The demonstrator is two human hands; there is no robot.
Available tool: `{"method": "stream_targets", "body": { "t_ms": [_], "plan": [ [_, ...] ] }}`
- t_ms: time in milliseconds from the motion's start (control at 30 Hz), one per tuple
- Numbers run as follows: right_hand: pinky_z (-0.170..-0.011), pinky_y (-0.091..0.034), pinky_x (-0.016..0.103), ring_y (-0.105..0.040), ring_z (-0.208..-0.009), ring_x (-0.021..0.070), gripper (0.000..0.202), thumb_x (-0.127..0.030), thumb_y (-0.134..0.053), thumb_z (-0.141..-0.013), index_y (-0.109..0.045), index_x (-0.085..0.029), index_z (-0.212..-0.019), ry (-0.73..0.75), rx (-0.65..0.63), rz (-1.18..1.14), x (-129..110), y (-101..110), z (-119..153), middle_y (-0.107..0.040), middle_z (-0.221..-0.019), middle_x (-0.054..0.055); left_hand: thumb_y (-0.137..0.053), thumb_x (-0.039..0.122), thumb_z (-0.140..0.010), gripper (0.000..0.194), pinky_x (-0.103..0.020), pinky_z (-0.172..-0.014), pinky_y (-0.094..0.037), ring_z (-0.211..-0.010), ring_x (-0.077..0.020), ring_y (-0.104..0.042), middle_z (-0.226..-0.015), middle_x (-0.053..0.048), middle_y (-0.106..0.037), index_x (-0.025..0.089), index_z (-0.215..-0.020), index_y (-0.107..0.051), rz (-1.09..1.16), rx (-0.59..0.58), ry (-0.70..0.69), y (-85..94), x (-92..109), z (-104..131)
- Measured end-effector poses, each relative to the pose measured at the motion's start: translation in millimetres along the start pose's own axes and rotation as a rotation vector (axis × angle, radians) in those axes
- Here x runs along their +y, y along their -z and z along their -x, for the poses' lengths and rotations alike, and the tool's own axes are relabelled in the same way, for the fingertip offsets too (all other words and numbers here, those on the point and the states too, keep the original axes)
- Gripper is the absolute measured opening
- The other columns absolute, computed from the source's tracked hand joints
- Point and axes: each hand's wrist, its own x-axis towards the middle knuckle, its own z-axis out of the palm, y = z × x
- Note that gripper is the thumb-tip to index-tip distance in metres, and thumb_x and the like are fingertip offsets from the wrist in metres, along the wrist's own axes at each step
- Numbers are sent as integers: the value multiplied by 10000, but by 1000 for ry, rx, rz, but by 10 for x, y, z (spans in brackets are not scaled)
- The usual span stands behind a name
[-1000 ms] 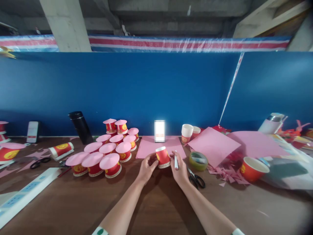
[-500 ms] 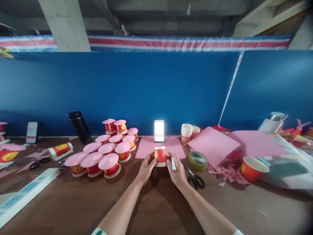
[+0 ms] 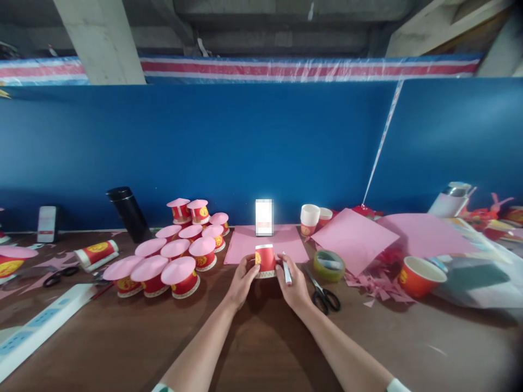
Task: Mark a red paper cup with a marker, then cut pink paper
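Observation:
A small red paper cup [image 3: 266, 259] with a white top edge and a patterned lower rim stands upside down between my hands, in front of a pink sheet [image 3: 241, 245]. My left hand [image 3: 243, 280] is closed round its left side, thumb on the front. My right hand [image 3: 293, 286] touches the cup's right side and also holds a white pen-like stick [image 3: 287, 272], which lies across its fingers. To the left stand several red cups topped with pink paper discs [image 3: 178, 271]. Black-handled scissors [image 3: 324, 298] lie right of my right hand, beside a roll of tape [image 3: 328, 266].
A bright phone [image 3: 264, 218] stands behind the cup. White cups [image 3: 310, 215], pink sheets [image 3: 355, 237], paper scraps [image 3: 382, 287] and a red cup [image 3: 420, 276] are on the right. At left are a black bottle [image 3: 129, 214] and a power strip [image 3: 44, 324].
The whole view has shifted slightly, so things appear a little further left. My hands keep their hold on the cup, with almost no other movement.

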Motion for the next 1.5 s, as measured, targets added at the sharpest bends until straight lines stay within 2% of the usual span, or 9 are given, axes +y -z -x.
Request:
{"method": "stream_targets", "body": {
  "t_ms": [133, 300, 400, 600, 933, 1233, 1500],
  "plan": [
    [-761, -501, 289, -633, -882, 186, 279, -250, -458, -830, -529, -211, -1097, 5, -13, -27, 5, 0, 6, -654, -996, 49, -608, 305, -729, 472, -341, -833, -448, -1020, -246, -558, -1114, -94, -602, 186, -1173, -500, 4, 22, 3, 14, 5, 2],
    [-752, -506, 278, -633, -889, 184, 297, -216, -459, -821, -539, -209, -1107, 38, -15, -40, 19, -15, 12, -654, -1008, 47, -622, 301, -706, 423, -342, -876, -424, -1044, -258, -545, -1110, -85, -613, 160, -1101, -568, 1, 1, -10, 11, 17, 2],
    [-760, -504, 281, -629, -897, 186, 289, -205, -450, -823, -541, -216, -1097, 40, -31, -52, 15, -18, 14, -649, -1019, 44, -619, 298, -715, 429, -341, -886, -416, -1040, -247, -548, -1108, -82, -612, 170, -1118, -546, 4, 18, -33, 9, -1, 3],
    [-784, -494, 285, -617, -931, 190, 289, -209, -430, -837, -526, -211, -1109, 29, -61, -82, 15, -18, 15, -638, -1044, 50, -591, 306, -744, 459, -337, -817, -445, -960, -238, -587, -1064, -88, -622, 189, -1175, -484, 1, -33, -16, 6, -8, 16],
    [-786, -492, 286, -614, -934, 194, 291, -206, -436, -833, -527, -204, -1110, 36, -62, -87, -5, -13, 16, -637, -1043, 58, -585, 312, -756, 409, -337, -826, -442, -981, -242, -574, -1063, -92, -619, 181, -1134, -503, -3, -11, -32, -17, 15, 13],
    [-783, -487, 276, -612, -929, 190, 295, -219, -437, -838, -522, -201, -1120, 19, -93, -84, -9, -9, 20, -637, -1037, 55, -607, 328, -738, 406, -357, -860, -422, -986, -246, -567, -1054, -96, -626, 154, -1098, -537, -28, -2, -38, -86, 113, 41],
    [-784, -476, 270, -608, -913, 182, 281, -217, -442, -838, -520, -201, -1107, 25, -105, -97, -16, -10, 29, -633, -1025, 53, -588, 315, -759, 360, -338, -865, -414, -980, -231, -562, -1040, -82, -626, 165, -1084, -552, -61, -25, -35, -29, 58, 22]
  ]
}}
